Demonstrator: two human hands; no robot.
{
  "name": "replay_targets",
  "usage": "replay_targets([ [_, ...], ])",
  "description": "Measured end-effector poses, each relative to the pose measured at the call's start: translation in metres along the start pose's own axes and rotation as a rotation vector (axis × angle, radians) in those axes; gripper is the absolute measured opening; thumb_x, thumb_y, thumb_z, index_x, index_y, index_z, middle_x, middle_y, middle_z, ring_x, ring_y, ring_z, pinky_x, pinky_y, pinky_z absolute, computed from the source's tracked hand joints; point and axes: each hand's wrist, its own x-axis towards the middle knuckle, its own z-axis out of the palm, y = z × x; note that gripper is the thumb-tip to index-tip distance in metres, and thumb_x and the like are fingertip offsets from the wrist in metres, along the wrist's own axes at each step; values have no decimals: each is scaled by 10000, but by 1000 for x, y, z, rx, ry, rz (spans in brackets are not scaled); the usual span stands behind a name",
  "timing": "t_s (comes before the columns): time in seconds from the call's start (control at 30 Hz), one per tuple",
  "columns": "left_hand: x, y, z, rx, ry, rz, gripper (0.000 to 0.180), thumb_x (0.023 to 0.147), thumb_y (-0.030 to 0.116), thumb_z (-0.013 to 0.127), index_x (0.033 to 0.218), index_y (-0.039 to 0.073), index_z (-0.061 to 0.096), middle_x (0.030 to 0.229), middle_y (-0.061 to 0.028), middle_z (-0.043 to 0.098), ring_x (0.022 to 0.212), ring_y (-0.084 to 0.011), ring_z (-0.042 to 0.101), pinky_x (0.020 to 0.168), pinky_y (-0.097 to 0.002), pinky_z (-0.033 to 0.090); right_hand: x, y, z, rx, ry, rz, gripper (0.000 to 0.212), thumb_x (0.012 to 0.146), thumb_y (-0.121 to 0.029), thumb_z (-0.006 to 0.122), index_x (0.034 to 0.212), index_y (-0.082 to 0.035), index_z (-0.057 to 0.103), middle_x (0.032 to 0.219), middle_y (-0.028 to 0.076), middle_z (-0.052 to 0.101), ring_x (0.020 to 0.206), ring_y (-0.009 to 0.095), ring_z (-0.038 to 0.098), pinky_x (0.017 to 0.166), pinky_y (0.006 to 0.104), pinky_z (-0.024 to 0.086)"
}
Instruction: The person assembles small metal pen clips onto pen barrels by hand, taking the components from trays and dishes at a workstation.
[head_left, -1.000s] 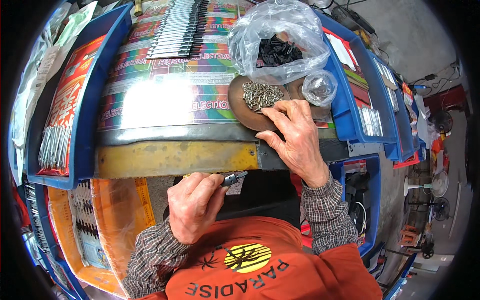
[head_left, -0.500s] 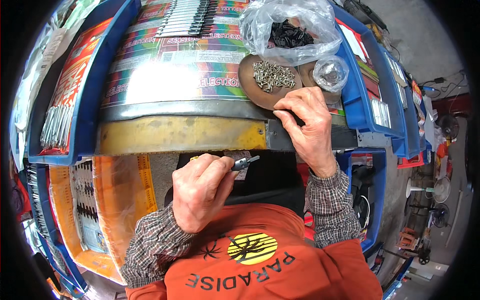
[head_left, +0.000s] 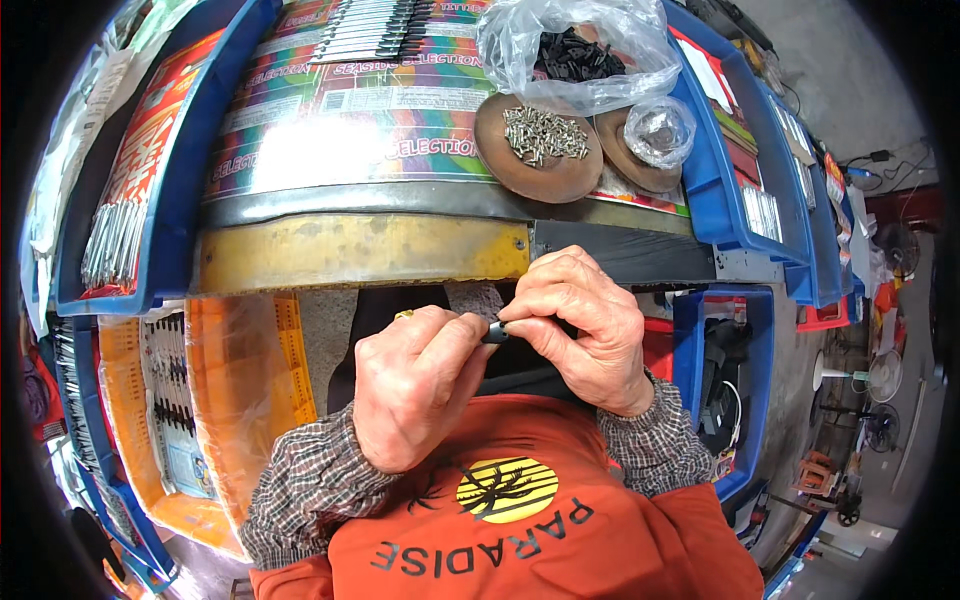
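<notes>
In front of my body, my left hand (head_left: 415, 385) is closed around a small dark grey cylindrical part (head_left: 495, 332) with small holes in its side. Only its end shows past my thumb and forefinger. My right hand (head_left: 592, 335) meets it there, thumb and forefinger pinched against that end; anything between those fingertips is too small or hidden to name. Beyond my hands, small silvery metal pins or screws (head_left: 545, 137) lie heaped in a round brown dish (head_left: 555, 188) on the bench.
A clear plastic bag (head_left: 500, 45) of black pieces (head_left: 580, 55) stands behind the dish. Blue bins flank the bench, the left one holding metal rods (head_left: 115, 245). Rows of rods (head_left: 370, 30) lie at the back. An orange crate (head_left: 240, 400) sits lower left, a blue bin (head_left: 760, 400) lower right.
My right hand has come from beside the dish, toward me and leftward, to the cylindrical part in my left hand. The part's flat metal tip, visible before, is now covered.
</notes>
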Motion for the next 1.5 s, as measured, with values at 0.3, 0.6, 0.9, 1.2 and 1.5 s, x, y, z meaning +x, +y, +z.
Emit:
replay_targets([
  [0.3, -2, -1, 3, 63, 27, 66, 277, 652, 7, 735, 899, 34, 613, 703, -80, 549, 609, -256, 584, 514, -360, 473, -4, 0, 3, -30, -2, -19, 177, 696, 7, 739, 851, -24, 658, 829, 84, 620, 768, 249, 599, 682, 360, 480],
  [0.6, -4, 1, 2, 104, -22, 19, 285, 661, -32, 734, 922, 20, 632, 799, -101, 626, 687, -264, 620, 591, -348, 498, -8, -6, 8, -400, 28, -249, 267, 618, 7, 729, 873, 10, 649, 838, 110, 587, 788, 286, 605, 654, 359, 529],
  [0.9, -8, -4, 6, 120, 37, 86, 282, 668, -29, 723, 933, 14, 638, 797, -97, 625, 652, -255, 606, 563, -348, 486, -18, -10, 8, -655, -47, -404, 310, 685, -91, 709, 956, 53, 671, 936, 126, 640, 885, 274, 631, 674, 350, 559],
  [1.2, -5, -10, 16, 155, 119, 152, 252, 665, 12, 677, 911, 20, 621, 723, -72, 545, 588, -226, 581, 494, -331, 472, -20, 1, 11, -410, 3, -297, 326, 671, -81, 761, 961, 38, 671, 921, 126, 644, 833, 281, 656, 667, 349, 563],
  [1.5, -1, -4, 18, 145, 93, 209, 267, 646, 41, 660, 907, 7, 617, 725, -66, 537, 568, -208, 567, 485, -309, 471, -20, -8, 10, 631, 72, 616, 93, 893, -87, 672, 909, -4, 634, 806, 14, 617, 637, 56, 578, 551, 203, 489],
])
